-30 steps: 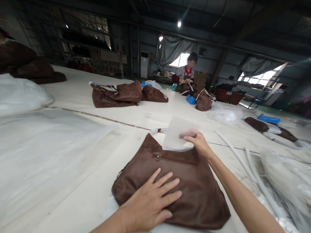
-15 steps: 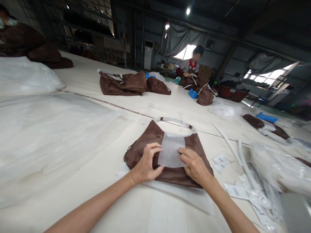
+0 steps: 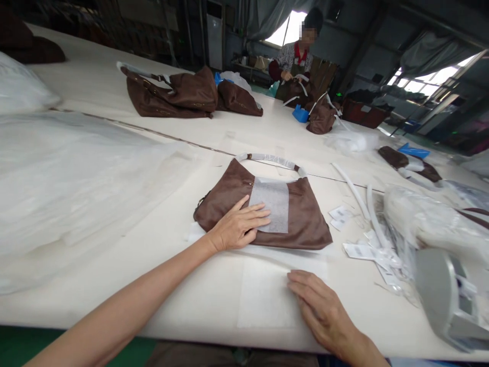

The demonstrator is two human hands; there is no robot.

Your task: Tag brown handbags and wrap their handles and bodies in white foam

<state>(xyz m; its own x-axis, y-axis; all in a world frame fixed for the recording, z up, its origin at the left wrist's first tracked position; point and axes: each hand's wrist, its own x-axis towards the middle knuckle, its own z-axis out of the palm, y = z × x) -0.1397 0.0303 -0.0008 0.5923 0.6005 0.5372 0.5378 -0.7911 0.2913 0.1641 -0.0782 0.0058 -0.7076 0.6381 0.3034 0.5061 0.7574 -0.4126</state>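
A brown handbag (image 3: 309, 219) lies on the white table, its handle (image 3: 273, 161) wrapped in white material and pointing away from me. One translucent white sheet (image 3: 278, 204) covers the middle of the bag. My left hand (image 3: 239, 224) rests flat with spread fingers on the bag and the sheet's left part. Nearer the table's front edge, my right hand (image 3: 323, 311) is beside another pale rectangular sheet (image 3: 263, 298), fingers together and slightly bent; whether they touch it is unclear. Beneath the bag, more thin white sheeting shows along its lower edge.
Large translucent sheets (image 3: 76, 188) spread over the left. White tags (image 3: 359, 251), plastic wrapping (image 3: 431, 219) and a grey dispenser-like object (image 3: 439, 295) are at the right. Brown bags (image 3: 171, 94) stand farther back. Across the table, a person (image 3: 296, 61) handles a bag.
My right hand has left the bag and moved down to the pale sheet near the front edge. My left hand has flattened onto the bag's sheet. The view has tilted downward.
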